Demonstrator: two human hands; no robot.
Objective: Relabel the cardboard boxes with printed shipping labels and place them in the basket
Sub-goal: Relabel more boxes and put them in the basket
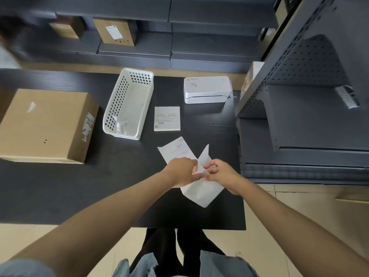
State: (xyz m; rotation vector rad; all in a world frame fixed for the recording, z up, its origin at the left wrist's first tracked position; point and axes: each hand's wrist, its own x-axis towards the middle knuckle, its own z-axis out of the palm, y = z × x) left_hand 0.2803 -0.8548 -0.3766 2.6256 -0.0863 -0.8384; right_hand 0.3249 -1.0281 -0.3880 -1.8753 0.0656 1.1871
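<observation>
Both hands meet over the black table [99, 186] near its right side. My left hand [180, 171] and my right hand [221, 173] pinch a white printed shipping label [175, 149] and its white backing sheet [199, 191], which splay apart between the fingers. A stack of printed labels [167, 118] lies flat just beyond. A white perforated basket [129, 102] stands in the middle of the table with crumpled white scraps inside. A large cardboard box [44, 124] with torn label remains sits at the left.
A white label printer [207, 89] sits at the table's far right. Dark metal shelving [299, 116] stands close on the right. More cardboard boxes [114, 33] rest on low shelves behind the table. Beige floor lies below the table's near edge.
</observation>
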